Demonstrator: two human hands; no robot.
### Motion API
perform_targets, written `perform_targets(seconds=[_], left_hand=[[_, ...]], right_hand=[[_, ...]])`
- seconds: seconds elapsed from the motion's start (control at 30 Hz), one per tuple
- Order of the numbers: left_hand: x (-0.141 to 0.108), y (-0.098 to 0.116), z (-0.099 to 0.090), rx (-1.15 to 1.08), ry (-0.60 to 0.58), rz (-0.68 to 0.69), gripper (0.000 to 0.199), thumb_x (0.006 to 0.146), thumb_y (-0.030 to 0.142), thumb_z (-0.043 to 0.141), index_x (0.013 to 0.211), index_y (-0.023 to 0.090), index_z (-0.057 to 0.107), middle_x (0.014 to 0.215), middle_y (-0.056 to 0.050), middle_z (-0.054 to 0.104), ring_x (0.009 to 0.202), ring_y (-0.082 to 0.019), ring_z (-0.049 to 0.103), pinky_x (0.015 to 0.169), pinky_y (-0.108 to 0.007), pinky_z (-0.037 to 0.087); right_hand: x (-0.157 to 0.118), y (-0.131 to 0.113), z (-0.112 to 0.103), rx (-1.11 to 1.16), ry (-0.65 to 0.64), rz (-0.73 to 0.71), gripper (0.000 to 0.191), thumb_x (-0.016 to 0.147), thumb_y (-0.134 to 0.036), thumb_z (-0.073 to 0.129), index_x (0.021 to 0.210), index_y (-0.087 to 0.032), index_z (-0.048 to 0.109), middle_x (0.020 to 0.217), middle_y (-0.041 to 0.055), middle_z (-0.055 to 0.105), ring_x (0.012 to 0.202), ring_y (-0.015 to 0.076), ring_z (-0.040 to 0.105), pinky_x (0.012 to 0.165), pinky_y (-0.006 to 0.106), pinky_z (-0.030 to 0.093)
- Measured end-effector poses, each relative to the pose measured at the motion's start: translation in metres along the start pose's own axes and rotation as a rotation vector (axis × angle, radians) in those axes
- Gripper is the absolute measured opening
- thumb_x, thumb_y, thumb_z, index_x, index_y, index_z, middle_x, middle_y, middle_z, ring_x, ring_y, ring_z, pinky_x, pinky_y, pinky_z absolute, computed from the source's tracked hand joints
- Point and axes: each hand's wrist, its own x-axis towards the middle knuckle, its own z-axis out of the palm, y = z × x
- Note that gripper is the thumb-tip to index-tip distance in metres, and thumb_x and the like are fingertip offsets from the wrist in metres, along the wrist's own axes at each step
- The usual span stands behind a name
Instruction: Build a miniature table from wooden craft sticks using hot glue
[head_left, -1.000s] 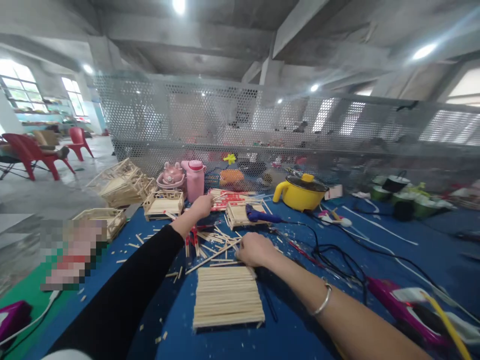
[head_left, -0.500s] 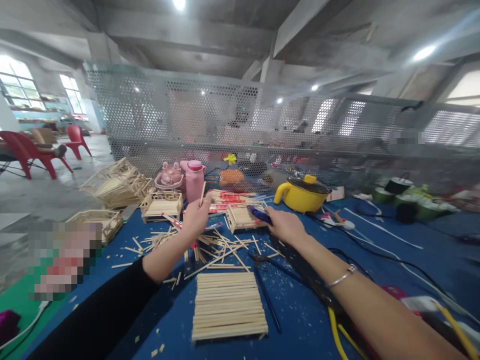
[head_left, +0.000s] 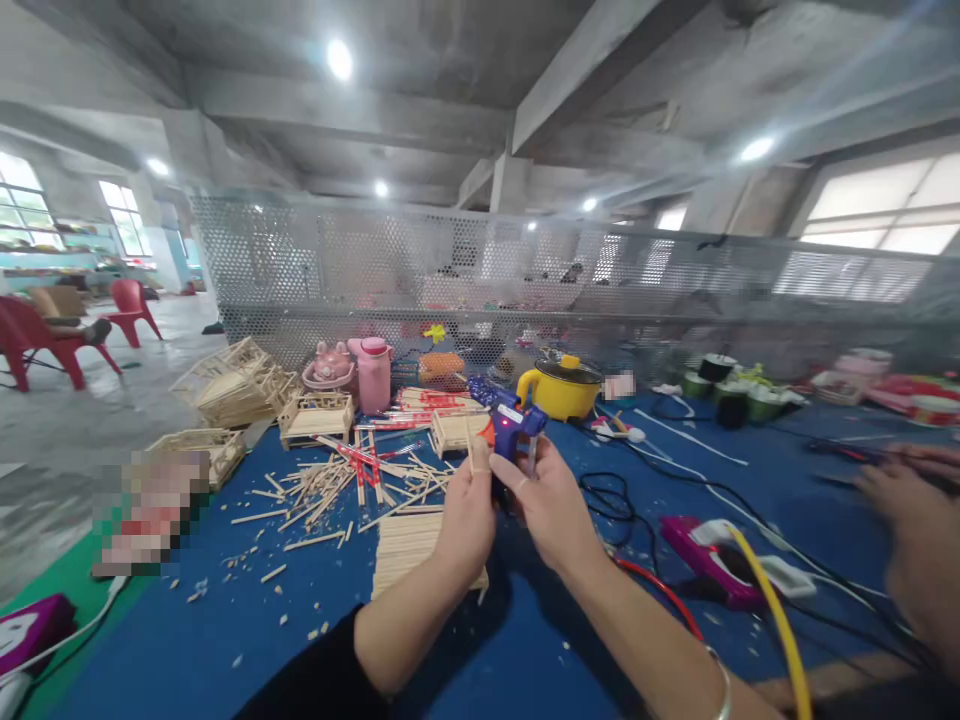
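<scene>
Both my hands are close together above the blue table, over the right side of a flat panel of wooden sticks (head_left: 405, 555). My right hand (head_left: 555, 510) is closed round the handle of a blue glue gun (head_left: 510, 428), which has an orange nozzle and a small red light. Between the fingertips of my left hand (head_left: 465, 525) is a short wooden stick (head_left: 472, 445), upright beside the nozzle. My left forearm and hand hide part of the panel. Behind the hands stands a small wooden stick frame (head_left: 448, 433).
Loose sticks (head_left: 322, 490) and red-and-white packets (head_left: 367, 465) lie to the left. A yellow pot (head_left: 566, 390), a pink bottle (head_left: 373, 375) and another stick frame (head_left: 316, 418) stand behind. Cables and a magenta power strip (head_left: 697, 560) lie right, near another person's hand (head_left: 900, 500).
My hands have come together and nearer to me, bringing the glue gun and stick side by side. The view has turned right, and another person's hand now shows at the right.
</scene>
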Motion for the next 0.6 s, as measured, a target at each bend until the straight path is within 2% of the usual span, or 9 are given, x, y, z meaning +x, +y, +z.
perform_targets(seconds=[0.07, 0.13, 0.2, 0.27, 0.33, 0.4, 0.47, 0.53, 0.6], left_hand=[[-0.01, 0.002, -0.001, 0.006, -0.002, 0.15, 0.049, 0.085, 0.062, 0.042, 0.095, 0.019, 0.064, 0.075, -0.003, 0.059, 0.079, -0.017, 0.055, 0.071, -0.026, 0.042], [-0.017, 0.002, -0.004, 0.029, 0.029, 0.198, 0.049, 0.085, 0.063, 0.042, 0.094, 0.02, 0.062, 0.075, -0.002, 0.059, 0.077, -0.017, 0.054, 0.069, -0.026, 0.043], [-0.021, 0.001, -0.005, 0.043, 0.051, 0.14, 0.052, 0.082, 0.067, 0.04, 0.088, 0.019, 0.059, 0.066, -0.001, 0.054, 0.066, -0.016, 0.05, 0.058, -0.025, 0.04], [-0.023, 0.0, -0.005, 0.031, 0.058, 0.074, 0.056, 0.079, 0.072, 0.039, 0.085, 0.019, 0.057, 0.058, 0.001, 0.047, 0.056, -0.014, 0.044, 0.05, -0.024, 0.034], [-0.024, -0.001, -0.006, -0.009, 0.072, 0.036, 0.058, 0.076, 0.075, 0.04, 0.082, 0.019, 0.055, 0.054, 0.004, 0.04, 0.05, -0.011, 0.037, 0.046, -0.023, 0.029], [-0.025, 0.0, -0.008, -0.071, 0.074, 0.021, 0.057, 0.075, 0.075, 0.043, 0.079, 0.019, 0.051, 0.051, 0.007, 0.034, 0.046, -0.008, 0.029, 0.043, -0.022, 0.024], [-0.026, 0.003, -0.011, -0.108, 0.065, 0.006, 0.056, 0.074, 0.074, 0.046, 0.078, 0.019, 0.049, 0.051, 0.008, 0.031, 0.044, -0.006, 0.025, 0.041, -0.021, 0.02], [-0.027, 0.006, -0.016, -0.112, 0.074, -0.021, 0.056, 0.073, 0.073, 0.048, 0.083, 0.018, 0.051, 0.054, 0.007, 0.038, 0.043, -0.005, 0.025, 0.04, -0.02, 0.019], [-0.029, 0.009, -0.02, -0.11, 0.097, -0.049, 0.059, 0.073, 0.073, 0.049, 0.094, 0.019, 0.054, 0.062, 0.005, 0.048, 0.043, -0.005, 0.028, 0.039, -0.019, 0.019]], right_hand=[[-0.012, -0.006, 0.005, 0.025, -0.005, 0.065, 0.038, 0.078, -0.042, 0.06, 0.107, -0.023, 0.047, 0.089, 0.0031, 0.067, 0.07, 0.017, 0.063, 0.063, 0.029, 0.051], [-0.017, -0.013, 0.006, -0.013, -0.036, 0.12, 0.035, 0.079, -0.044, 0.058, 0.106, -0.022, 0.048, 0.08, 0.0007, 0.065, 0.058, 0.0146, 0.058, 0.052, 0.027, 0.047], [-0.018, -0.018, 0.007, -0.085, -0.075, 0.103, 0.03, 0.082, -0.042, 0.054, 0.104, -0.021, 0.051, 0.081, 0.0015, 0.066, 0.063, 0.0156, 0.06, 0.058, 0.028, 0.049], [-0.017, -0.022, 0.007, -0.185, -0.118, 0.036, 0.027, 0.084, -0.038, 0.05, 0.103, -0.02, 0.055, 0.09, 0.0049, 0.068, 0.08, 0.0186, 0.063, 0.075, 0.032, 0.051], [-0.018, -0.024, 0.008, -0.312, -0.141, -0.05, 0.027, 0.086, -0.034, 0.048, 0.105, -0.018, 0.059, 0.105, 0.0087, 0.067, 0.098, 0.0213, 0.061, 0.091, 0.036, 0.046], [-0.021, -0.025, 0.006, -0.425, -0.148, -0.128, 0.031, 0.087, -0.032, 0.046, 0.111, -0.018, 0.06, 0.117, 0.0108, 0.063, 0.11, 0.0226, 0.056, 0.099, 0.038, 0.04], [-0.025, -0.026, 0.0, -0.49, -0.139, -0.156, 0.034, 0.09, -0.034, 0.041, 0.116, -0.019, 0.058, 0.117, 0.0098, 0.064, 0.11, 0.0217, 0.057, 0.097, 0.036, 0.041], [-0.028, -0.029, -0.011, -0.553, -0.088, -0.132, 0.036, 0.093, -0.038, 0.036, 0.117, -0.021, 0.057, 0.102, 0.0073, 0.069, 0.094, 0.0205, 0.063, 0.085, 0.034, 0.048], [-0.03, -0.035, -0.024, -0.657, 0.008, -0.154, 0.035, 0.094, -0.038, 0.035, 0.115, -0.022, 0.059, 0.094, 0.0062, 0.071, 0.085, 0.0204, 0.065, 0.077, 0.032, 0.049]])
